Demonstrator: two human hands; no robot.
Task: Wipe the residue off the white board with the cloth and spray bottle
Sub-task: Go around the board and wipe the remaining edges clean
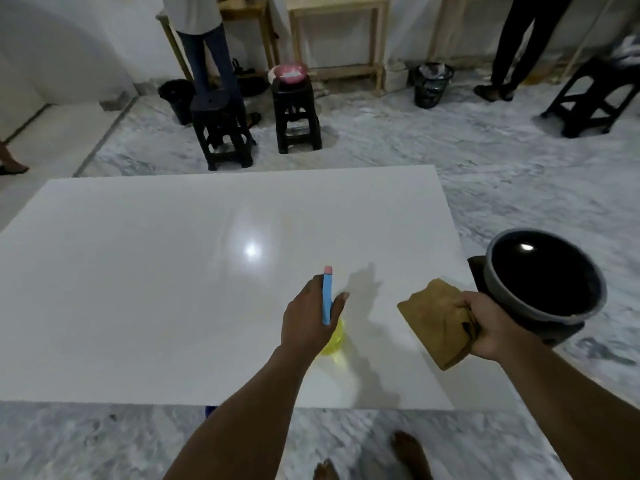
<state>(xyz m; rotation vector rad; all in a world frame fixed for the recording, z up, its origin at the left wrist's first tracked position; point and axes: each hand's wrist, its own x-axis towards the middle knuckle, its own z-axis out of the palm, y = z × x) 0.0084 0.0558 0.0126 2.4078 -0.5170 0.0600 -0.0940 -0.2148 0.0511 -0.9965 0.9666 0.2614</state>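
Observation:
A large glossy white board (156,271) lies flat in front of me, with a faint yellowish smear near its middle. My left hand (308,320) grips a spray bottle (327,299) with a blue head, pink nozzle and yellow body, held above the board's near right part with the nozzle pointing away from me. My right hand (495,323) holds a folded brown cloth (436,320) just above the board's right edge. Most of the bottle's body is hidden behind my left hand.
A dark bowl (547,271) on a black stool stands right beside my right hand. Across the marble floor are two black stools (221,129), one bearing a pink bowl (289,74), black bins, wooden tables and two standing people. My bare feet (412,455) are near the board's front edge.

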